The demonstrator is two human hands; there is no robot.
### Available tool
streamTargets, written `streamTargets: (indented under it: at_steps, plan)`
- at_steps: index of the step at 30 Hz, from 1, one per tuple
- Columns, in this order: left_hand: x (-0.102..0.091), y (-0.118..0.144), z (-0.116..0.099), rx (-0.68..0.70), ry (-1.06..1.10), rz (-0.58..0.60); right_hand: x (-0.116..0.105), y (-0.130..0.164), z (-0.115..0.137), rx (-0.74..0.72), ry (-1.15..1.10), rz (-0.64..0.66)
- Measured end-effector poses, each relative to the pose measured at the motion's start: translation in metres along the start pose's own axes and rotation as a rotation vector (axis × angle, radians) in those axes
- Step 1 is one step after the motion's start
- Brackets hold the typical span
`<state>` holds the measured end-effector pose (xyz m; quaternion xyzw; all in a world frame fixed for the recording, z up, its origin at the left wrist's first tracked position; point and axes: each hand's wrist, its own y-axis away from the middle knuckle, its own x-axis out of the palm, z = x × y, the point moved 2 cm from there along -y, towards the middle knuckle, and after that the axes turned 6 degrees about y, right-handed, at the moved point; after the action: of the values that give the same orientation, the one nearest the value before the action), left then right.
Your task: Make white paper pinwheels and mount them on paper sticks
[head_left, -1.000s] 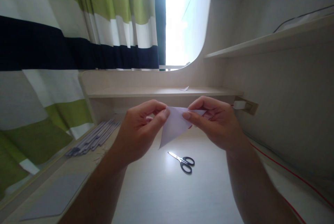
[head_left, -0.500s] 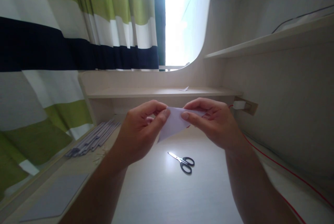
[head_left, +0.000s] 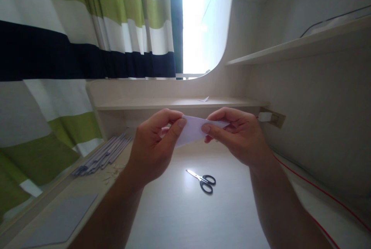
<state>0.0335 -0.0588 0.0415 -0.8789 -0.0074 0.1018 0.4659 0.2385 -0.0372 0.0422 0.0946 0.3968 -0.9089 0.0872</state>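
we pinch the folded white paper [head_left: 189, 131] between left hand [head_left: 153, 146] and right hand [head_left: 237, 135] above the worktop [head_left: 185, 210], its hanging point now tipped up flatter than before, suggesting a fold closing.

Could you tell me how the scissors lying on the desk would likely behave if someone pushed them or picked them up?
The scissors lie flat and closed on the smooth desk, so a push would probably slide them, not roll or tip them. The metal blades look rigid; expect no flop. They seem small, so probably light.
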Motion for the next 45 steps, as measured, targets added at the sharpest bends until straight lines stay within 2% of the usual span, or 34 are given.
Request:
streamTargets:
  at_steps: [5,11,15,19,23,28,32,36,39,45]
  plan:
    - [0.004,0.002,0.003,0.069,-0.004,-0.078,-0.001,-0.001,0.003,-0.003,-0.059,-0.031]
    - [0.006,0.003,0.004,0.122,-0.091,-0.243,0.0,-0.002,0.003,-0.032,-0.082,-0.037]
    - [0.004,0.002,0.003,0.135,-0.159,-0.284,-0.001,-0.003,0.003,-0.036,-0.075,-0.04]
    - [0.002,-0.001,0.009,0.236,-0.181,-0.304,-0.004,-0.004,0.004,-0.043,-0.092,-0.063]
    - [0.001,-0.002,0.015,0.278,-0.103,-0.272,-0.006,-0.005,0.002,-0.047,-0.126,-0.108]
    - [-0.002,-0.002,0.014,0.162,-0.043,-0.197,-0.008,-0.007,-0.003,-0.05,-0.148,-0.197]
    - [-0.006,-0.003,0.01,-0.003,-0.018,-0.023,-0.007,-0.008,-0.006,-0.057,-0.176,-0.247]
    - [-0.005,-0.005,0.008,-0.176,0.047,0.214,-0.006,-0.008,-0.007,-0.042,-0.159,-0.249]
    - [-0.003,-0.005,0.005,-0.222,0.108,0.306,-0.003,-0.008,-0.008,-0.019,-0.166,-0.208]
    - [-0.004,-0.006,0.007,-0.186,0.163,0.183,0.003,-0.008,-0.012,0.116,-0.212,0.076]
